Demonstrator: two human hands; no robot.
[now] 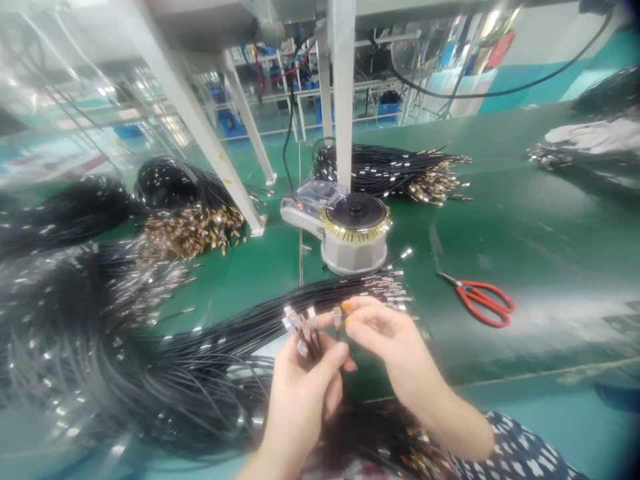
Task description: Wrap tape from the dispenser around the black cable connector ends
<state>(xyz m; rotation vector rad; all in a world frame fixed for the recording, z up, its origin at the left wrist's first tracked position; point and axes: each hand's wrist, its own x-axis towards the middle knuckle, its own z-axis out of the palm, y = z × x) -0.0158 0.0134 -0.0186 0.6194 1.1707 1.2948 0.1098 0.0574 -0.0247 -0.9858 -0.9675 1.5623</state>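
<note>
My left hand (313, 383) is closed around several black cables whose silver plug ends stick up above the fingers. One cable plug (337, 316) stands apart from the bunch (303, 327), between my left thumb and index finger. My right hand (383, 330) is right beside that single plug. Its thumb and index finger are a little apart with nothing visible between them; whether they touch the plug is unclear. Just beyond the hands lies a row of black cables (280, 307) with silver plugs at the right end. More cables with gold-coloured ends (425, 450) lie below my hands, partly hidden.
A round, tape-dispenser-like machine (355, 250) stands on the green table (500, 233). Red-handled scissors or snips (483, 303) lie to the right. Cable bundles (195, 230) and a heap (65, 347) fill the left. White posts (343, 93) rise behind. Another bundle (390, 170) lies beyond.
</note>
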